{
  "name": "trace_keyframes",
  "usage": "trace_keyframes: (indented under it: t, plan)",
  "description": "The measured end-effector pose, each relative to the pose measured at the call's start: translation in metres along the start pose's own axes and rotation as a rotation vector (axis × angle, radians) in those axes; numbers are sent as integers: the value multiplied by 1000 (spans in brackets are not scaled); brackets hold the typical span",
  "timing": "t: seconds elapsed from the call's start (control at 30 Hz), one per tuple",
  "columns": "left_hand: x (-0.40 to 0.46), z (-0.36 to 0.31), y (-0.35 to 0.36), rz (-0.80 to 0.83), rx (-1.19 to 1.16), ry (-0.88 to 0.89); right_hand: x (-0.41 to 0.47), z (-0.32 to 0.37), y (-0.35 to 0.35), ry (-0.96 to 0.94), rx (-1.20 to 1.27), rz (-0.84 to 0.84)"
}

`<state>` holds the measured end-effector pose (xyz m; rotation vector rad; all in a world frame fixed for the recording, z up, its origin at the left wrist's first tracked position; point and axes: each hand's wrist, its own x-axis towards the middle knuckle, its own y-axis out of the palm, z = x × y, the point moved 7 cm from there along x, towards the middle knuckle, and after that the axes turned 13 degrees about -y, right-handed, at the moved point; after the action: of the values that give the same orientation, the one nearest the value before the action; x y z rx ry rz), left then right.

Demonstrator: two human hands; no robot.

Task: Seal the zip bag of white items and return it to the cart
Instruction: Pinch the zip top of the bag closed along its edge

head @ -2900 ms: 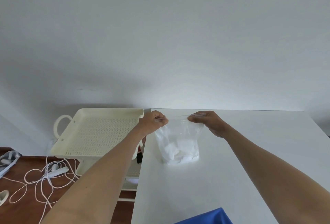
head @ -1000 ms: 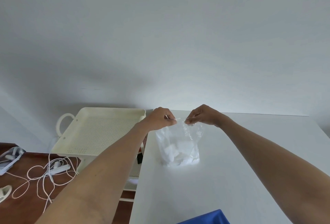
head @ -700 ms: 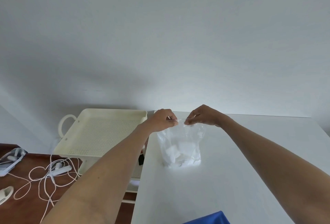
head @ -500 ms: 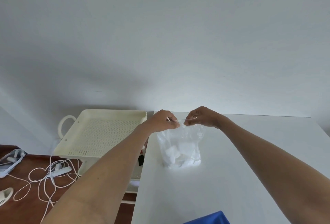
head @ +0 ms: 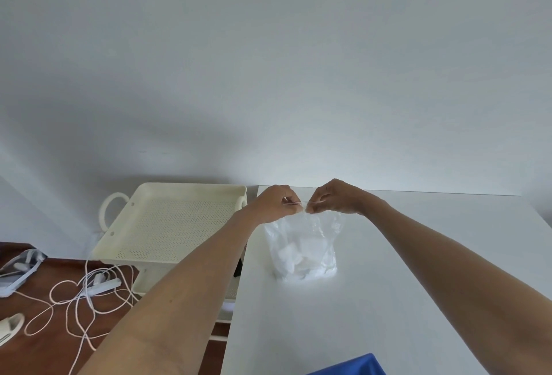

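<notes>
Bare forearms, no sleeves, ringless fingers (head: 288,206)

— What's on your floor (head: 35,353), left of the table (head: 418,300)?
— You've got a white cord (head: 74,294) tangled in loops on dark wood, with a grey pouch (head: 18,270) near it and a pale slipper (head: 10,327) (only part of it shows) at the edge.
— And at your near table edge?
— A blue corner (head: 349,367) pokes in. A plain wall (head: 268,76) fills the rest.

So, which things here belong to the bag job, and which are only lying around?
Belong to the job:
zip bag of white items
left hand
right hand
cart
table

Only lying around:
white cable
slipper
blue cloth
</notes>
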<state>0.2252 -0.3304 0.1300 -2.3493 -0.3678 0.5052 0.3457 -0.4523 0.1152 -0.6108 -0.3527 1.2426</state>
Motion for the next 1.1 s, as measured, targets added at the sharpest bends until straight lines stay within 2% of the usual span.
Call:
trace_keyframes:
  t: [0.2, 0.43, 0.67, 0.8, 0.97, 1.1]
  plan:
    - [-1, 1, 0, 18, -32, -16, -3, 1, 1, -5, 16, -34]
    - [-1, 0, 2, 0, -14, -36, -5, -3, 3, 26, 33, 19]
    - [5, -4, 12, 47, 100, -59, -7, -6, 1, 42, 62, -9]
    - [3, -5, 3, 15, 57, -7, -6, -2, -1, -10, 3, -44]
    - [-2, 5, -16, -34, 89, 0, -8, -3, -8, 15, 6, -122]
    - [-6, 7, -17, -125, 149, 0, -4, 7, 3, -18, -37, -53]
